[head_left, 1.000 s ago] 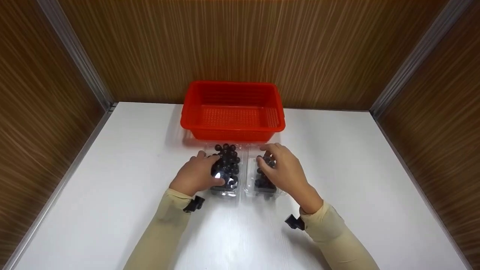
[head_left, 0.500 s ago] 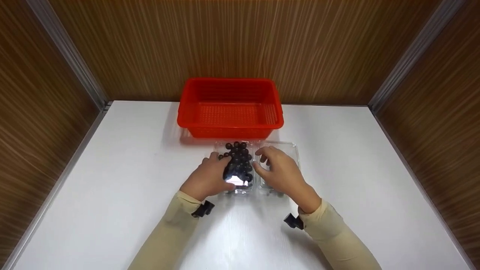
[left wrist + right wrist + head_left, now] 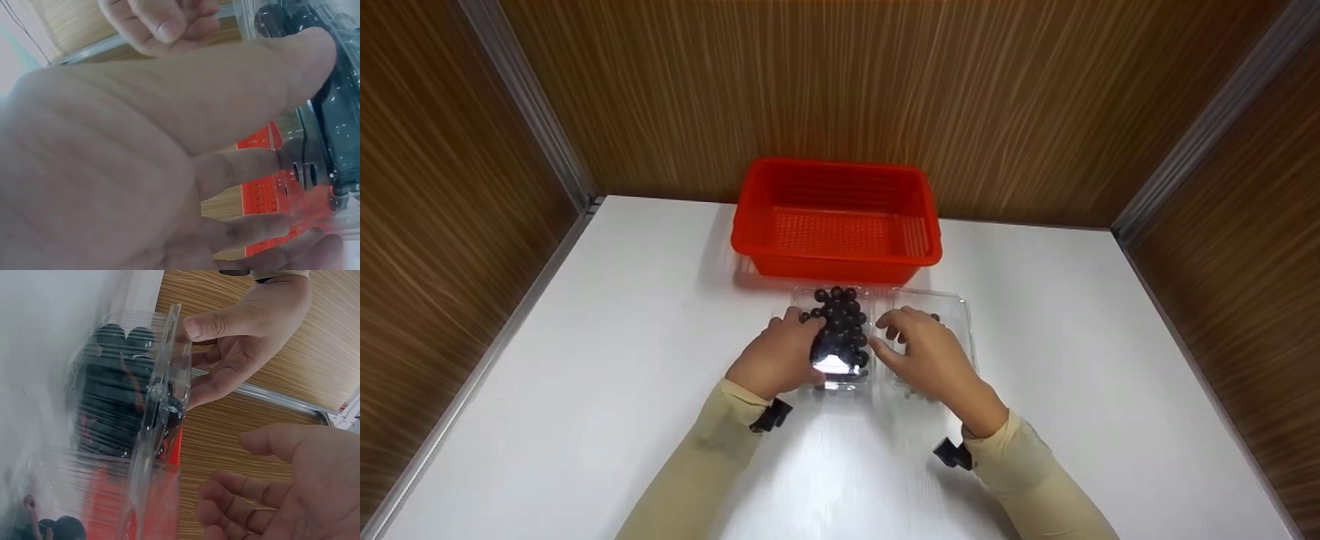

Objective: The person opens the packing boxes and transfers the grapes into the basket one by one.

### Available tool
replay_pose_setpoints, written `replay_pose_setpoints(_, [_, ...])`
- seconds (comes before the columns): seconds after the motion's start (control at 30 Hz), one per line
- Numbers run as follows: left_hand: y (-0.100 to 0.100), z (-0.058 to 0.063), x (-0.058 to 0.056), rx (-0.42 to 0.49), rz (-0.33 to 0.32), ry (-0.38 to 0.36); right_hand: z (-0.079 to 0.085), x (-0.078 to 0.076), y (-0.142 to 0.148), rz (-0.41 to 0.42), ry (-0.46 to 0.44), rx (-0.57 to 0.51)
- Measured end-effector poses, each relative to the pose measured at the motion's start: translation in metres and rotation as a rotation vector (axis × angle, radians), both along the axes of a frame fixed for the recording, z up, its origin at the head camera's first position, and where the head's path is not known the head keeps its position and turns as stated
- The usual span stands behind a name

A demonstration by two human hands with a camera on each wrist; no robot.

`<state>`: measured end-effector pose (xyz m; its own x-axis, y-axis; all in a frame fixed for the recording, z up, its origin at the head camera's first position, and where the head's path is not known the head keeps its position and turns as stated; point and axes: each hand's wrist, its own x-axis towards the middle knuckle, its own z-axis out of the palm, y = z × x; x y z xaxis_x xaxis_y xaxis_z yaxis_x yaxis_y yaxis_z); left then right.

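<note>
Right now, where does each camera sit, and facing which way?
Head: on the head, facing forward and down; left hand, right hand and sleeves show.
Left wrist: on that wrist, looking past the left hand at dark fruit; right hand at top.
Right wrist: on that wrist, looking at clear containers; both hands show.
All three share the red basket.

From my head I look forward and down, farthest off, over the bench [image 3: 825, 465], basket [image 3: 840, 268], left hand [image 3: 775, 358] and right hand [image 3: 928, 352]. My left wrist's view sits close, looking past my palm [image 3: 101, 163] to the box [image 3: 845, 387]; my right wrist's, turned sideways, faces across the box to my left hand; all three share the basket.
</note>
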<state>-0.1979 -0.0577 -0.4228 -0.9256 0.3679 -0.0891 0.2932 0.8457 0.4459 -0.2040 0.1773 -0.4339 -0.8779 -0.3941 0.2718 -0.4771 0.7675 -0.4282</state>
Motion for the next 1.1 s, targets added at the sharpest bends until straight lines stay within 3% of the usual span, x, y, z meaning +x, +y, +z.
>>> replay_pose_setpoints(0.23, [-0.004,0.002,-0.003,-0.030,-0.006,0.019,-0.005,0.001,0.005,0.064,0.009,0.001])
replay_pose_setpoints(0.53, [-0.008,-0.001,-0.006,-0.018,0.027,-0.024,-0.016,-0.002,-0.005,0.114,-0.001,-0.068])
replay_pose_setpoints(0.87, [-0.003,-0.011,-0.005,0.023,-0.066,0.029,-0.029,-0.004,-0.015,0.210,-0.062,-0.087])
replay_pose_setpoints(1.1, [-0.004,-0.005,-0.004,-0.008,-0.075,0.038,-0.029,-0.003,-0.014,0.146,-0.099,-0.049])
